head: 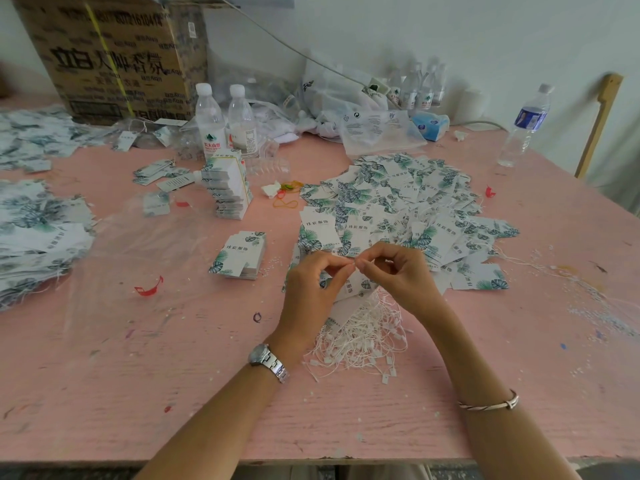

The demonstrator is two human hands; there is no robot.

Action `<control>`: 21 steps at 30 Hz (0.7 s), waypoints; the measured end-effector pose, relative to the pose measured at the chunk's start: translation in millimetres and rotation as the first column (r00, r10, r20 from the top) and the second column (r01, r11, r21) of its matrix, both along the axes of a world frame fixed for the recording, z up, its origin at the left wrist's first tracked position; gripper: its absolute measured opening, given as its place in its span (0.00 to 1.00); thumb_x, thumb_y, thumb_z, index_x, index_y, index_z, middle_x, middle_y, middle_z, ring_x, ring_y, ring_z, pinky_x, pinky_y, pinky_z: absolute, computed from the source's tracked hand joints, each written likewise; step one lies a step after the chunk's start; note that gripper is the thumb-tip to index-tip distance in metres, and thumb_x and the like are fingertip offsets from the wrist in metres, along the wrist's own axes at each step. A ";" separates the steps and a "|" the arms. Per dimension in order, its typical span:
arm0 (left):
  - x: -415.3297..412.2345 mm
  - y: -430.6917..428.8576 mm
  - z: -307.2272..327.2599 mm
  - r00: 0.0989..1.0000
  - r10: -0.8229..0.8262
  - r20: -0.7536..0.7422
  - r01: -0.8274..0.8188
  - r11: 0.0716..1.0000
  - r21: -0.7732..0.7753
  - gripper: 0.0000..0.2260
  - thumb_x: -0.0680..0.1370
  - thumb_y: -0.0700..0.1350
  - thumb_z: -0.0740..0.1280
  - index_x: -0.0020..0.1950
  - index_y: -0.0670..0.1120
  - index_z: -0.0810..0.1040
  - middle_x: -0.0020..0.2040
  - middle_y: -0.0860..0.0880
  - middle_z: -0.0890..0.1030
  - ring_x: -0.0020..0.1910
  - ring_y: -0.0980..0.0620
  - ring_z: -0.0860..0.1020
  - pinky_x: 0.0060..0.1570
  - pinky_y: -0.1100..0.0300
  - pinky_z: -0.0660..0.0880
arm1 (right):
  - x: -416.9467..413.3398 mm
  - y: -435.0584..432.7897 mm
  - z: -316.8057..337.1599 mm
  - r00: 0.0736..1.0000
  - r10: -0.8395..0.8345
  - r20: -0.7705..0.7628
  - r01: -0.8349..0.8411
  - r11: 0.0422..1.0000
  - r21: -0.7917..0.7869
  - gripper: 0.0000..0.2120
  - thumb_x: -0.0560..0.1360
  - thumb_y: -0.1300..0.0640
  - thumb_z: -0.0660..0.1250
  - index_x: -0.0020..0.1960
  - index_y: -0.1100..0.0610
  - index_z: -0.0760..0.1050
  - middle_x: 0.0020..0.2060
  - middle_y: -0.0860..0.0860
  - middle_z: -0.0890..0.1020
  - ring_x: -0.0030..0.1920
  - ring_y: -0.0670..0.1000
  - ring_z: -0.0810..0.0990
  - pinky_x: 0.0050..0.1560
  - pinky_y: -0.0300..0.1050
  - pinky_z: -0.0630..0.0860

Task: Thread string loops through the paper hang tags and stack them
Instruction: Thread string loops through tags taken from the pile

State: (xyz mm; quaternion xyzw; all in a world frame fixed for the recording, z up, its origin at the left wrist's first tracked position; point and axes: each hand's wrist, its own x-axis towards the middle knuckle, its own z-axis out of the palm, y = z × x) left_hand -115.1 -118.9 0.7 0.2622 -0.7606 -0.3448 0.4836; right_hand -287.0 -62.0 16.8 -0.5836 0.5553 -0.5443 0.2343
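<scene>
Your left hand (317, 277) grips the hang tag (358, 287) over the near string pile (360, 337). Your right hand (396, 271) pinches what seems a string loop (355, 266) at its hole. Threading now; next, feed it through cleanly.

Tag heap (408, 202) behind string pile (360, 337); small tag stack (239, 254) left of heap; bottles (209, 123) farther back; box (114, 53) back-left.

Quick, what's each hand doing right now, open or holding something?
Left hand: closed, pinching a hang tag.
Right hand: closed, pinching what looks like a string loop at the tag's top.
</scene>
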 end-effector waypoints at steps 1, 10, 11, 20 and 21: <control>0.4 -0.4 0.0 0.999 0.007 0.032 -0.005 0.999 -0.046 0.04 0.78 0.43 0.72 0.50 0.43 0.83 0.44 0.52 0.82 0.44 0.56 0.79 0.47 0.63 0.76 | 0.2 0.5 0.2 0.999 0.001 -0.032 -0.001 1.000 0.001 0.03 0.77 0.58 0.72 0.45 0.54 0.83 0.24 0.40 0.72 0.26 0.44 0.60 0.29 0.36 0.58; 2.5 -1.2 2.4 0.996 -0.038 0.078 0.048 0.991 -0.124 0.12 0.77 0.53 0.67 0.48 0.45 0.80 0.43 0.64 0.75 0.43 0.63 0.75 0.47 0.65 0.72 | 3.2 1.5 2.8 0.988 0.114 0.104 -0.117 0.993 0.027 0.06 0.74 0.58 0.73 0.44 0.61 0.83 0.33 0.67 0.77 0.29 0.65 0.67 0.33 0.51 0.62; 2.5 -1.8 1.9 0.996 -0.047 0.072 0.056 0.991 -0.121 0.11 0.77 0.53 0.68 0.47 0.45 0.80 0.43 0.64 0.75 0.43 0.63 0.75 0.47 0.65 0.72 | 3.5 1.5 2.9 0.985 0.122 0.121 -0.126 0.992 0.026 0.05 0.74 0.58 0.74 0.43 0.60 0.83 0.35 0.65 0.79 0.31 0.64 0.70 0.35 0.52 0.65; 2.7 -5.4 -1.2 0.996 -0.081 0.046 0.087 0.986 -0.139 0.09 0.77 0.48 0.70 0.45 0.42 0.80 0.42 0.58 0.76 0.43 0.58 0.76 0.46 0.67 0.72 | 5.2 2.2 3.0 0.970 0.178 0.168 -0.185 0.983 0.024 0.03 0.73 0.61 0.72 0.42 0.56 0.84 0.35 0.52 0.82 0.37 0.54 0.76 0.40 0.40 0.74; 2.8 -5.6 -1.6 0.996 -0.084 0.044 0.089 0.987 -0.133 0.09 0.77 0.48 0.70 0.45 0.42 0.80 0.42 0.56 0.76 0.42 0.57 0.76 0.45 0.66 0.72 | 5.6 2.4 3.4 0.970 0.177 0.166 -0.183 0.983 0.022 0.04 0.73 0.61 0.72 0.42 0.55 0.84 0.36 0.52 0.82 0.37 0.55 0.76 0.40 0.41 0.74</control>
